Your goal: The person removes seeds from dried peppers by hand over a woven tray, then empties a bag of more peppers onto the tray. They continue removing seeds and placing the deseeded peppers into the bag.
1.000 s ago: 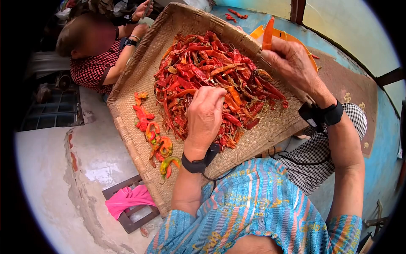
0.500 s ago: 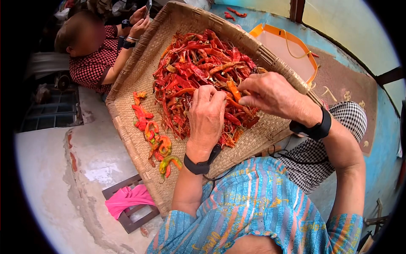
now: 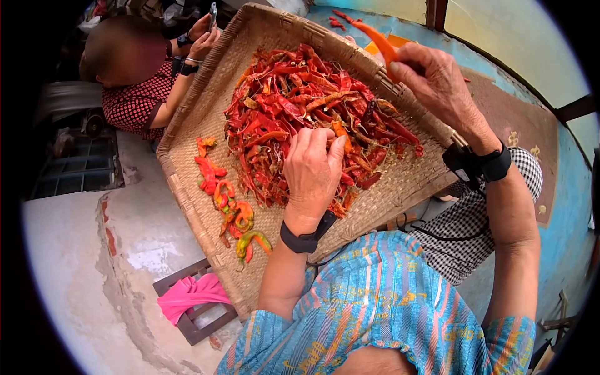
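Note:
A large heap of red dried chili peppers (image 3: 281,94) lies in a square woven basket (image 3: 187,119). My left hand (image 3: 314,169) rests on the near part of the heap, fingers curled down into the peppers. An orange piece of pepper (image 3: 341,133) shows beside its thumb; what the fingertips grip is hidden. Up past the basket's right rim, my right hand (image 3: 431,78) pinches a long orange chili pepper (image 3: 375,39) by one end. A separate row of curled red, orange and green peppers (image 3: 240,215) lies along the basket's left side.
At the upper left another person (image 3: 144,81) holds a phone (image 3: 213,15). Beyond the right rim is an orange-edged container (image 3: 397,41), partly hidden, with a few red peppers (image 3: 337,24) nearby. A pink cloth (image 3: 190,297) drapes over a dark wooden stool (image 3: 194,331).
My right hand has risen from the heap up and right over the basket's rim, carrying the orange chili pepper. My left hand has shifted slightly right.

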Available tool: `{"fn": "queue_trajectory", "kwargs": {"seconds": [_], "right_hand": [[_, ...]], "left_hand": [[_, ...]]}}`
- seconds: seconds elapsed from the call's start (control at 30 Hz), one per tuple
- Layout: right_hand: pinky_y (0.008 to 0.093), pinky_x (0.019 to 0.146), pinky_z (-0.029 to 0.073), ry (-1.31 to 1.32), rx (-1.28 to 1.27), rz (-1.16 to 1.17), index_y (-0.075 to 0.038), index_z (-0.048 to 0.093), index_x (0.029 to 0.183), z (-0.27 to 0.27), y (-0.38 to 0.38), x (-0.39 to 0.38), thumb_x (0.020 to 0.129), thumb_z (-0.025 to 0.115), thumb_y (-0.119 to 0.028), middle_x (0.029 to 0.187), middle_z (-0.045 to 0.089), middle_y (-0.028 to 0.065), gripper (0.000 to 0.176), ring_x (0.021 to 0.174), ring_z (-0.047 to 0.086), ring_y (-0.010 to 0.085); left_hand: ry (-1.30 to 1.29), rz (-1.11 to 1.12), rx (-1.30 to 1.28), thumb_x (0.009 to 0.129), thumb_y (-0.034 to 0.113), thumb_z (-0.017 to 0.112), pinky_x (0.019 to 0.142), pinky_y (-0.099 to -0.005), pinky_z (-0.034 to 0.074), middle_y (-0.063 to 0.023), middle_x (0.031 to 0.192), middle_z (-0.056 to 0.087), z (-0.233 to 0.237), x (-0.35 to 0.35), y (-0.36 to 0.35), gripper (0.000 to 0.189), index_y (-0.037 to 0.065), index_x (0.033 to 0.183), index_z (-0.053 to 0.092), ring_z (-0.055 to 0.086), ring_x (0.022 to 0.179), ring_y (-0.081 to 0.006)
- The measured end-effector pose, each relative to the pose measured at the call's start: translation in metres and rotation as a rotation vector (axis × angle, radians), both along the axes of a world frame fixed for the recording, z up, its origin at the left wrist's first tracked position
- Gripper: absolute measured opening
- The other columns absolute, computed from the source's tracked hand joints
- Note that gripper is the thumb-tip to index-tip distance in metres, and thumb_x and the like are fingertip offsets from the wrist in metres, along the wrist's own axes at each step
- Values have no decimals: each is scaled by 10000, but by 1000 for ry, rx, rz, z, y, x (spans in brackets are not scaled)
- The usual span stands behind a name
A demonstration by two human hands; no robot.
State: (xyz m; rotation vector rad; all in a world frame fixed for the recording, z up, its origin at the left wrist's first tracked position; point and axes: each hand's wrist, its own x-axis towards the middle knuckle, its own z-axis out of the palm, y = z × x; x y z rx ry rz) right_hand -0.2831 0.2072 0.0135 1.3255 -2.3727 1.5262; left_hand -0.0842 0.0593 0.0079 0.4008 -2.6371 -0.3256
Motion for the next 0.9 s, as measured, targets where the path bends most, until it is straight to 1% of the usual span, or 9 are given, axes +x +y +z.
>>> {"fn": "queue_trajectory", "kwargs": {"seconds": [0.23, 0.3, 0.33, 0.37, 0.47, 0.57, 0.7, 0.8, 0.9], "right_hand": [[309, 577, 485, 395, 159, -256, -11, 651, 1001, -14, 6, -17, 946, 619, -169, 736, 620, 77, 170, 619, 571, 150], [385, 654, 516, 52, 51, 18, -3, 661, 982, -6, 2, -2, 907, 650, -197, 817, 665, 153, 208, 699, 645, 291], [380, 669, 522, 218, -32, 144, 9, 658, 969, -10, -5, 4, 908, 656, -210, 812, 668, 153, 227, 707, 646, 295], [391, 659, 519, -152, 9, 325, 4, 659, 970, -14, -9, 18, 900, 664, -206, 811, 666, 157, 222, 715, 648, 295], [417, 623, 502, -167, 56, 540, 20, 646, 905, -13, -16, 47, 865, 691, -191, 757, 634, 189, 220, 689, 631, 334], [433, 602, 491, -125, 27, 550, 39, 621, 845, -18, -18, 53, 850, 686, -132, 718, 593, 219, 184, 673, 612, 376], [397, 612, 511, -151, 42, 390, 6, 681, 972, -4, -11, 34, 882, 652, -104, 748, 661, 156, 145, 661, 649, 272], [395, 600, 508, 22, 37, 124, -2, 679, 989, 0, -1, 7, 899, 643, -136, 756, 661, 169, 165, 639, 638, 284], [402, 617, 526, 197, 122, -139, -17, 680, 1011, -7, 4, -20, 894, 645, -157, 753, 660, 187, 186, 668, 661, 323]], "left_hand": [[-193, 78, 177, 873, 153, 682, 632, -392, 486, -103, 784, 586, -11, -6, -3, 151, 13, 885, 626, 604, 707, -261], [-108, 73, 370, 884, 136, 672, 613, -351, 482, -82, 776, 604, -1, -5, 2, 136, 7, 903, 635, 599, 672, -206], [-23, 68, 562, 894, 119, 663, 593, -310, 478, -62, 768, 622, 2, -4, 4, 123, 0, 921, 645, 595, 636, -152], [-21, 71, 561, 894, 119, 663, 593, -310, 478, -62, 768, 622, 1, -2, 3, 123, 0, 921, 645, 595, 636, -152], [119, -7, 860, 929, 130, 647, 592, -254, 462, -16, 790, 639, 7, 0, 6, 127, 5, 949, 657, 554, 658, -69], [96, -74, 859, 941, 128, 631, 603, -259, 467, -15, 788, 638, 7, -1, 5, 126, 8, 974, 651, 558, 676, -73], [111, -25, 828, 934, 120, 632, 611, -268, 473, -34, 794, 644, 10, -7, 6, 131, 9, 1003, 640, 581, 688, -91], [-15, -56, 415, 893, 129, 658, 608, -362, 492, -117, 792, 626, 2, -14, 3, 127, 16, 937, 622, 626, 684, -245], [-88, -8, 156, 871, 182, 693, 572, -344, 468, -84, 727, 624, -10, -21, 4, 154, 37, 893, 645, 607, 625, -211]]}}
